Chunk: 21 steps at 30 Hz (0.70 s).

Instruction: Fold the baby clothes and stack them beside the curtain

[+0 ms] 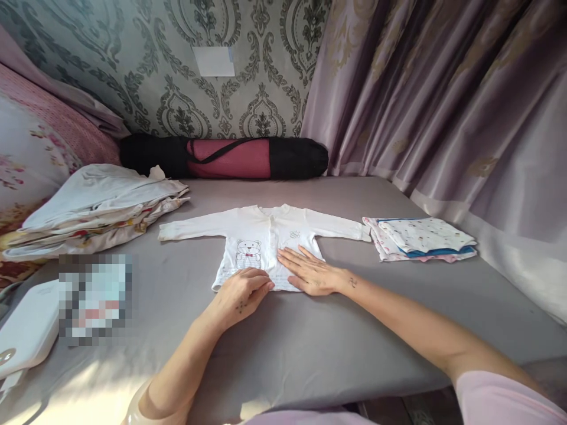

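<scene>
A small white long-sleeved baby shirt [248, 227] lies face up, its sleeves spread out to both sides. It has a button front and a printed bear with a red bow tie. At the bottom hem, my left hand [243, 293] is closed, thumb and fingers together on the edge of the cloth. My right hand [310, 271] lies flat on the shirt's lower front on the right, fingers stretched out. Part of the hem is hidden under both hands.
Piled clothes [101, 200] lie at the left, folded clothes [425, 236] at the right. A black and red rolled bag [230, 158] lies along the wall. A white device with a cable [33, 324] and a blurred-out item [97, 301] sit at left front. Curtains [425, 100] hang at right.
</scene>
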Each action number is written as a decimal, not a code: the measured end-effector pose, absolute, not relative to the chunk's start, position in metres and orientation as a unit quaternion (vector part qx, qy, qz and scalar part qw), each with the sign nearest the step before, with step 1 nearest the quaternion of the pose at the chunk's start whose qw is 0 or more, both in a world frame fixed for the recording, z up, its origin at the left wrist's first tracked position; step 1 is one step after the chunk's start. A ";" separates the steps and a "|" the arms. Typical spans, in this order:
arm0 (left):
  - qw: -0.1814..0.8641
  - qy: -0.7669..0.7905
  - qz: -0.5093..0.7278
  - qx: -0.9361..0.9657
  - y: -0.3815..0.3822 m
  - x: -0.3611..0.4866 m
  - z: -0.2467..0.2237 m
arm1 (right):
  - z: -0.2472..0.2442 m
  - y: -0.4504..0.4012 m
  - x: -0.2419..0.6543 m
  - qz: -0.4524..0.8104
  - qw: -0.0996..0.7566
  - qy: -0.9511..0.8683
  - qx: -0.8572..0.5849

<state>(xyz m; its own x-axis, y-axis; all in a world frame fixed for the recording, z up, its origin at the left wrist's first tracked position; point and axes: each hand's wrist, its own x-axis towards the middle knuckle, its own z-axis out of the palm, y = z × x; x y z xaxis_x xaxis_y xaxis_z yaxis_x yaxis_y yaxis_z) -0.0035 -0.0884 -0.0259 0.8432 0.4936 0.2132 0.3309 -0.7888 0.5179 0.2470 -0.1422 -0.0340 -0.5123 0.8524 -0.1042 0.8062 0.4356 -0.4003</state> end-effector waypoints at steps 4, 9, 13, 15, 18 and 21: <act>0.241 0.234 0.163 0.928 -0.089 -0.004 -0.024 | -0.025 -0.173 0.235 0.217 0.053 -0.853 -0.472; 0.248 0.244 0.159 0.924 -0.090 -0.005 -0.020 | -0.013 -0.210 0.226 0.269 0.068 -0.841 -0.465; 0.253 0.251 0.157 0.921 -0.091 -0.004 -0.018 | 0.002 -0.208 0.230 0.324 0.094 -0.825 -0.454; 0.252 0.252 0.156 0.921 -0.090 -0.004 -0.019 | 0.005 -0.189 0.235 0.326 0.129 -0.803 -0.482; 0.246 0.256 0.157 0.922 -0.088 -0.004 -0.021 | -0.004 -0.149 0.241 0.262 0.174 -0.754 -0.576; 0.236 0.255 0.160 0.924 -0.086 -0.005 -0.024 | -0.026 -0.115 0.245 0.183 0.145 -0.753 -0.616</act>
<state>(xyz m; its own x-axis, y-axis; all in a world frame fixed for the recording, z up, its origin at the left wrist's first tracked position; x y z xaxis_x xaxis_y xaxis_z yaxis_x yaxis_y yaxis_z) -0.0047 -0.0862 -0.0240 0.8190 0.5466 0.1745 0.3961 -0.7586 0.5173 0.2452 -0.1152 -0.0261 -0.2003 0.9797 -0.0083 0.8737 0.1748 -0.4540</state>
